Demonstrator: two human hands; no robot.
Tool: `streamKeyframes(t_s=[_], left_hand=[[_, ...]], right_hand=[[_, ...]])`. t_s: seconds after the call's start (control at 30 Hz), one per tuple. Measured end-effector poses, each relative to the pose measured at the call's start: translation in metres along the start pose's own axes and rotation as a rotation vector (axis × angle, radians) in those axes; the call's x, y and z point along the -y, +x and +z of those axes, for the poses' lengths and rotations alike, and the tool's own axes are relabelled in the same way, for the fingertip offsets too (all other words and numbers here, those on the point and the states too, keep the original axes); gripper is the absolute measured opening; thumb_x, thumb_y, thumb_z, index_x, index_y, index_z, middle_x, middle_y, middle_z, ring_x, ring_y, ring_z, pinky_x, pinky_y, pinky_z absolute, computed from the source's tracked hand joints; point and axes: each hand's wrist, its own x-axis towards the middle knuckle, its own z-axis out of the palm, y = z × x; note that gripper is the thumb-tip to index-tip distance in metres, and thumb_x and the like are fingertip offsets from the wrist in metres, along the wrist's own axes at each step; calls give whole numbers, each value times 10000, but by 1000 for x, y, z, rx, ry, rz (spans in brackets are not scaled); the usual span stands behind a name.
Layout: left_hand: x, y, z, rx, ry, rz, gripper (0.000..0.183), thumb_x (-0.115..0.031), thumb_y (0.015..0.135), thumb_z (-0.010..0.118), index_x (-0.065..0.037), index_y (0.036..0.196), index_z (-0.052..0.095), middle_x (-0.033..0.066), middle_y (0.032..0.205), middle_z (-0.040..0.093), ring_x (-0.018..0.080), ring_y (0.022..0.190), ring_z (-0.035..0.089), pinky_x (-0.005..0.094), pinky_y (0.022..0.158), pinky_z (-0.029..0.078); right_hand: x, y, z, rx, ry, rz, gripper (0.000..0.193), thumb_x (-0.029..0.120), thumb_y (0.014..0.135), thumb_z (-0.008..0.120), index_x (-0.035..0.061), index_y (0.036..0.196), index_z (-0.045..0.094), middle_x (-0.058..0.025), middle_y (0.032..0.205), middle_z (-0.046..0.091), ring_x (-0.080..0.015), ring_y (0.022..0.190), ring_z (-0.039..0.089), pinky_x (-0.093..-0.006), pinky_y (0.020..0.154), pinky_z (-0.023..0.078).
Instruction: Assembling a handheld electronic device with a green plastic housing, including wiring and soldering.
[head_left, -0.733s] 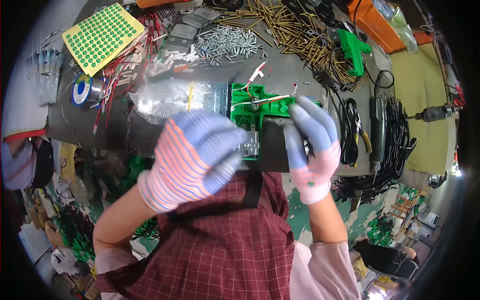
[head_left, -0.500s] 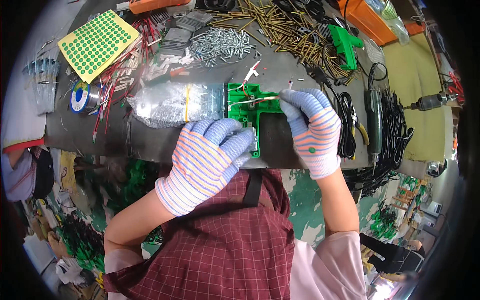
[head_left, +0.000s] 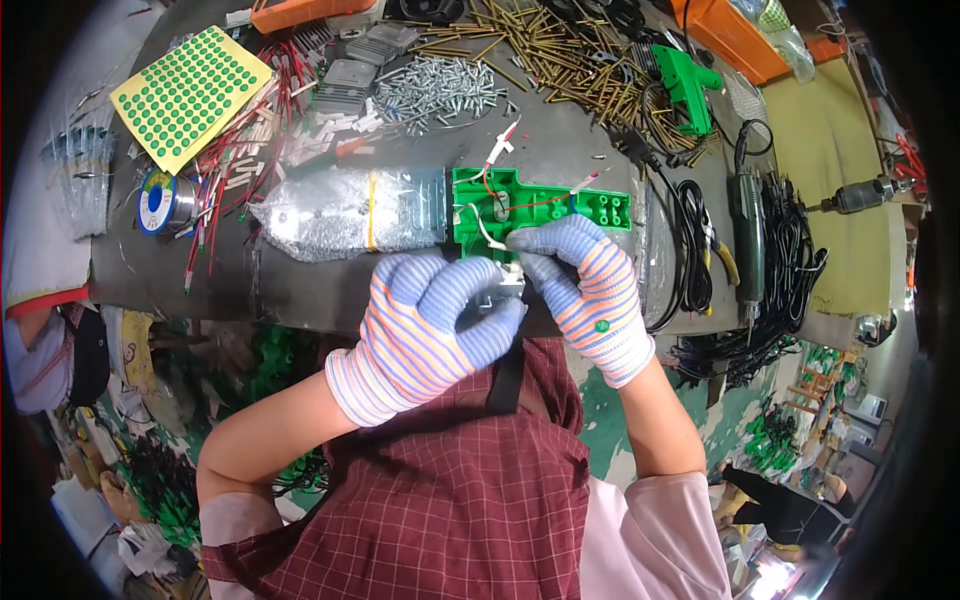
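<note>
A green plastic casing half lies open on the bench with red and white wires inside it. My left hand, in a striped knit glove, is closed around a small grey part at the casing's near end; the fingers hide much of it. My right hand, gloved alike, pinches the end of a white wire just above that part. A red wire runs along the casing to the right. Against its left end sits a bubble-wrapped bundle with a yellow rubber band.
Behind lie a pile of silver screws, brass-coloured rods and another green casing piece. At left are a solder spool and a sticker sheet. Black cables and a dark green tool lie at right.
My right hand has moved left and nearer, from the red wire's end to the white wire by my left hand. The red wire lies loose over the casing. My left hand has shifted slightly right.
</note>
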Motion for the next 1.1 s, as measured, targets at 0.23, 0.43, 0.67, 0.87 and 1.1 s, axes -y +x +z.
streamKeyframes(t_s=[0.23, 0.43, 0.67, 0.87, 1.1], left_hand=[[7, -8, 9, -138, -29, 120, 392, -192, 673, 819, -278, 1031, 686, -19, 1013, 633, 189, 789, 561, 377, 677, 422], [19, -15, 17, -111, 63, 78, 315, -219, 705, 762, -342, 986, 690, 14, 1166, 573, 257, 1068, 524, 435, 925, 444], [14, -18, 14, -104, 61, 64, 342, -245, 719, 779, -359, 1031, 699, 21, 1162, 581, 270, 1074, 524, 437, 913, 456], [13, -12, 16, -97, 53, 32, 341, -275, 707, 807, -354, 1021, 700, 21, 1145, 585, 267, 1040, 534, 420, 867, 460], [12, -18, 17, -74, 54, 24, 416, -217, 666, 822, -350, 1042, 702, 48, 1182, 560, 299, 1016, 535, 465, 863, 452]], right_hand=[[-8, 20, -25, 476, -38, -87, 233, 22, 801, 596, 51, 1014, 685, -178, 925, 632, -388, 911, 607, -440, 794, 505], [6, -1, -21, 258, -112, -24, 355, 107, 865, 633, 97, 1219, 618, -154, 990, 627, -375, 895, 638, -434, 779, 536], [-5, -22, 2, -281, -351, -289, 309, 93, 805, 715, 104, 1114, 701, -75, 1096, 669, -327, 833, 659, -401, 710, 546], [-10, -7, 7, -277, -716, -304, 389, 192, 824, 678, 124, 1207, 666, -64, 1255, 636, -325, 1196, 546, -456, 1000, 421], [-13, -5, 8, -108, -754, -252, 453, 207, 809, 649, 169, 1260, 635, -56, 1333, 594, -335, 1287, 483, -528, 1132, 291]])
